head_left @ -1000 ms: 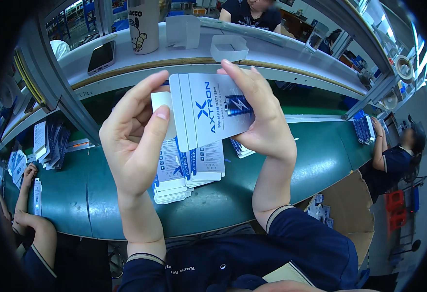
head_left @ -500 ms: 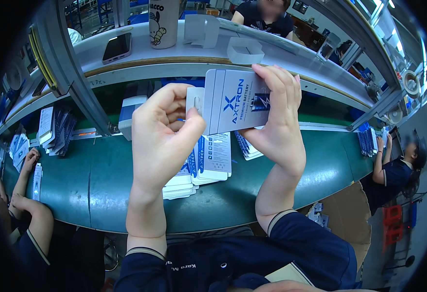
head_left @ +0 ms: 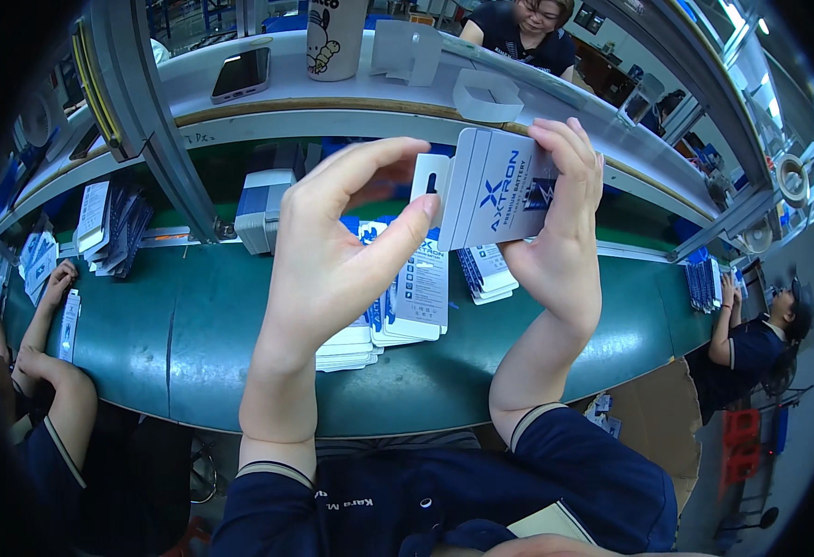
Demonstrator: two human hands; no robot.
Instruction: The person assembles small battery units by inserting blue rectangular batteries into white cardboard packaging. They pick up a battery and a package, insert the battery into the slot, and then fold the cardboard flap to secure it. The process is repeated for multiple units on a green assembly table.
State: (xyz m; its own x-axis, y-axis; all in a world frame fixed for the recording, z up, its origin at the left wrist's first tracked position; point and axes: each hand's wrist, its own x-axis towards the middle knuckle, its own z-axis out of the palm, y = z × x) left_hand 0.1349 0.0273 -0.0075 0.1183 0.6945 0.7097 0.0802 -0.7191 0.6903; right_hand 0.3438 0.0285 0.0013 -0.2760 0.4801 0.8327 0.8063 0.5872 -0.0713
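Note:
A flat white and blue battery carton (head_left: pixel 486 200) is held up above the bench in my right hand (head_left: pixel 563 218), its fingers behind and along the right edge and the thumb below. At its left end stands a white hang tab (head_left: pixel 420 178) with a dark slot in it. My left hand (head_left: pixel 328 246) is open beside the tab, fingers apart from the thumb; the thumb tip is at the tab's lower edge, and whether it touches I cannot tell. Below the hands lie stacked flat cartons (head_left: pixel 421 292), partly hidden by my left hand, and a smaller pile (head_left: pixel 489 277) to their right.
A grey-blue box (head_left: pixel 263 218) stands behind my left hand. The shelf holds a phone (head_left: pixel 242 74), a patterned cup (head_left: pixel 335 42) and a white paper band (head_left: pixel 486 97). More cartons (head_left: pixel 110 223) lie left, near a co-worker's arm (head_left: pixel 59 371). An open cardboard box (head_left: pixel 662 408) is at lower right.
My left hand has opened from its pinch on the hang tab, whose slot now shows dark. The carton and both hands have shifted to the right. The view has moved slightly too.

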